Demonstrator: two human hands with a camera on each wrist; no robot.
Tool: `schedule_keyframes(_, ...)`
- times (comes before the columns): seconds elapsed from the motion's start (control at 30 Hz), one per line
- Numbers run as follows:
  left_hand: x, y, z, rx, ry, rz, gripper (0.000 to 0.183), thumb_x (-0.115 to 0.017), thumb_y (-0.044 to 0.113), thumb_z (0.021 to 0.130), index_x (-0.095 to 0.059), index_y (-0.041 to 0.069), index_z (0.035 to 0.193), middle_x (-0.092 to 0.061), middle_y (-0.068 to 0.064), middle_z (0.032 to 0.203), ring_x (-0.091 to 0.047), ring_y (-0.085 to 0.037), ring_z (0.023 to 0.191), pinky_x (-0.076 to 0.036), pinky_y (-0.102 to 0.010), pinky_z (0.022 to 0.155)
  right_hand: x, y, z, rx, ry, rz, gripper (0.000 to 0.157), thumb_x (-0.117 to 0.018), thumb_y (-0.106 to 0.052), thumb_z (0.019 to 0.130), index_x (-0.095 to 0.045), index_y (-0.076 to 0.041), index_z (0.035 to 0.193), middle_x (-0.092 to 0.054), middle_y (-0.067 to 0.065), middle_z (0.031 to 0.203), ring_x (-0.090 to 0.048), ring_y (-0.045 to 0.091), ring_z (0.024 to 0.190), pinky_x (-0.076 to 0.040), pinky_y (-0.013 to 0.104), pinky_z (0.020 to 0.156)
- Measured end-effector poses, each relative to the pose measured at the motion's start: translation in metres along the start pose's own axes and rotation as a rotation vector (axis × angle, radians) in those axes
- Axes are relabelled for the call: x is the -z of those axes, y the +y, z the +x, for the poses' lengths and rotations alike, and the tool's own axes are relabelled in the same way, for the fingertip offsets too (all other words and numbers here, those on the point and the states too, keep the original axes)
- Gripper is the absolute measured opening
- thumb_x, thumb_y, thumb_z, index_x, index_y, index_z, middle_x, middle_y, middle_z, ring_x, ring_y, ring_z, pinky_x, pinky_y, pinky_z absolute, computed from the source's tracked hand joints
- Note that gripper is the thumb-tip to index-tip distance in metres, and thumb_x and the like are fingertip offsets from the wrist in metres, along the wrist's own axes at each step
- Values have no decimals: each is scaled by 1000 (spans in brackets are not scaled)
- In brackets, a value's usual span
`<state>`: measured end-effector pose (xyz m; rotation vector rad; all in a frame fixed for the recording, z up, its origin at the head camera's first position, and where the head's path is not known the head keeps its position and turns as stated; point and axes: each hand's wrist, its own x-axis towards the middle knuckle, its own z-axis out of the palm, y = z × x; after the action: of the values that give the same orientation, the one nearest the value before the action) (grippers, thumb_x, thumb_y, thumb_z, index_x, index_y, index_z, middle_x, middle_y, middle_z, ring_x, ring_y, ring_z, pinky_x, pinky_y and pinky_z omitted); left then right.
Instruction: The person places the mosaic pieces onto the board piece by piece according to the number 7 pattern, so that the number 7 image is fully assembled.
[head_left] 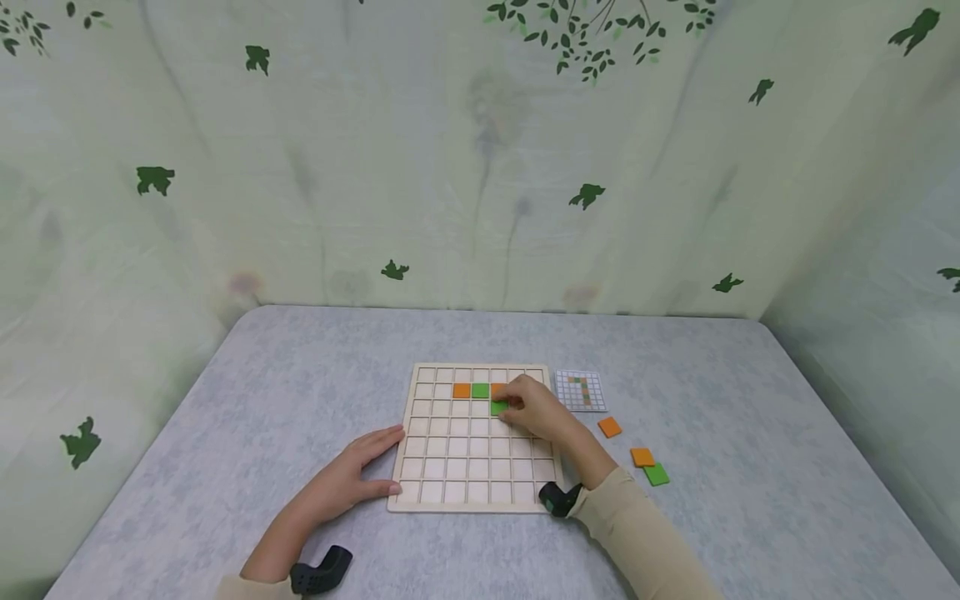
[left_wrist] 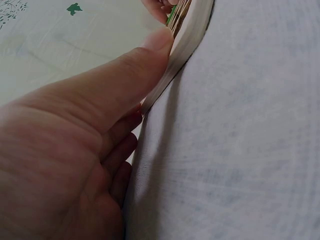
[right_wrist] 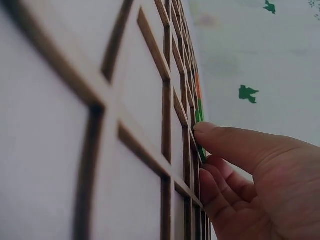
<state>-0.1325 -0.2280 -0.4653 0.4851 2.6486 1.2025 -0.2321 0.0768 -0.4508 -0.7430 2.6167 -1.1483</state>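
A square wooden grid board (head_left: pixel 457 471) lies flat, ridges dividing it into many cells. My left hand (head_left: pixel 337 479) rests at its left edge, fingers extended, thumb on the rim near the lower left corner. Over the upper right of the grid, my right hand (head_left: pixel 536 408) pinches a green tile (head_left: pixel 498 407) between thumb and fingers, at the cell below an orange tile (head_left: pixel 497 387) that the hand partly covers. Left of that orange tile, in the same row, sit another green tile (head_left: pixel 480 390) and an orange tile (head_left: pixel 461 391).
Right of the board lies a small pattern card (head_left: pixel 580 392) printed with a coloured grid. Below it are a loose orange tile (head_left: pixel 609 427), then another orange tile (head_left: pixel 642 457) overlapping a green one (head_left: pixel 657 474). A grey-blue table (head_left: pixel 315 375) meets a patterned curtain (head_left: pixel 420 167) behind.
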Motion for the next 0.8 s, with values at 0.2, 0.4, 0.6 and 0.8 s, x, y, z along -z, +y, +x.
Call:
schedule_keyframes(0.2, 0, 0, 0, 5, -9, -1, 82, -71, 40, 71, -37, 9, 138, -30, -9, 143, -21, -34, 130, -20, -54, 101, 5, -3, -5, -17, 36, 49, 36, -67, -10, 82, -61, -11, 117, -54, 3, 100, -51, 15, 90, -46, 30, 76)
schedule_keyframes(0.4, 0, -1, 0, -3, -5, 5, 82, -71, 40, 71, -37, 9, 138, -31, -10, 142, -21, -34, 130, -20, -54, 101, 26, -2, -26, 60, 139, 157, 42, -66, -16, 83, -55, -5, 122, -54, 12, 111, -50, 24, 96, -44, 37, 78)
schedule_keyframes(0.6, 1, -1, 1, -19, -5, 20, 82, -71, 41, 72, -37, 8, 138, -31, -10, 142, -22, -35, 130, -21, -54, 100, 51, 12, -61, 27, 218, 121, 45, -67, -19, 82, -53, -6, 124, -52, 9, 118, -48, 27, 101, -42, 41, 80)
schedule_keyframes(0.8, 1, -1, 1, -19, -5, 16, 82, -71, 42, 72, -37, 8, 138, -31, -10, 142, -22, -35, 130, -20, -55, 100, 67, 38, -92, -36, 245, 65, 47, -68, -20, 81, -53, -9, 124, -50, 7, 121, -46, 29, 104, -40, 44, 82)
